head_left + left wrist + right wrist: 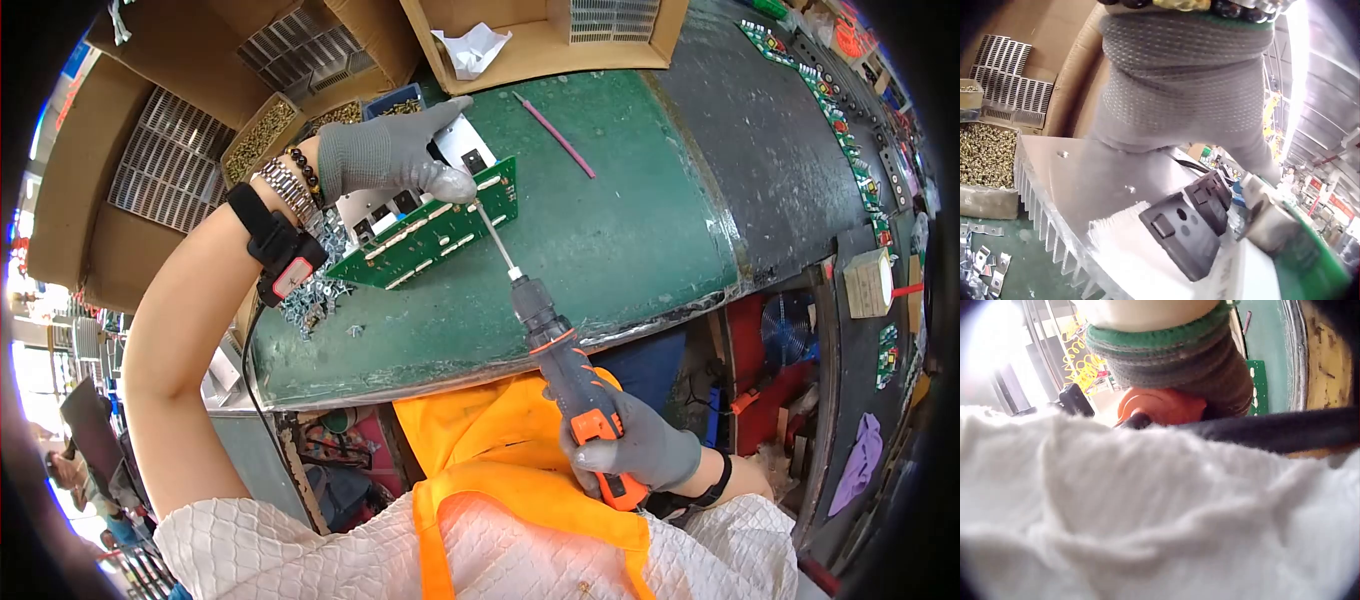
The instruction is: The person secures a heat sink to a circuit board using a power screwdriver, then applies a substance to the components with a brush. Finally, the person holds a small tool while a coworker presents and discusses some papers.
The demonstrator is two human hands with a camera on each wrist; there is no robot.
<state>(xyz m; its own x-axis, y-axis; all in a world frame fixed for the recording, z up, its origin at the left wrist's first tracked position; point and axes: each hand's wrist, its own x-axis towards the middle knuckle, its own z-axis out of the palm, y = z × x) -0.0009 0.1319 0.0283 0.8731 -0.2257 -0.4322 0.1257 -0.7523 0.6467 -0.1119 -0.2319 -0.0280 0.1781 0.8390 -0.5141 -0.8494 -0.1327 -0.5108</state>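
Note:
A green circuit board (pixel 430 238) stands tilted on edge on the green table, joined to a finned metal heatsink (pixel 1085 181) with black components (pixel 1182 234). The gloved left hand (pixel 400 155) grips this assembly from above, thumb by the board's upper edge. In the left wrist view the same hand (pixel 1185 94) spans the heatsink. Lower right in the head view, the gloved right hand (pixel 635 440) holds a black and orange electric screwdriver (pixel 565 370), whose long bit reaches the board near the left thumb. A white sleeve hides most of the right wrist view, with the orange tool base (pixel 1160 406) partly visible.
Loose metal clips (pixel 310 300) lie left of the board. Boxes of brass screws (pixel 262 138) and cardboard boxes with metal grilles (pixel 165 160) stand behind and left. A pink pen-like rod (pixel 555 137) lies behind the board; more circuit boards (pixel 830 110) line the far right.

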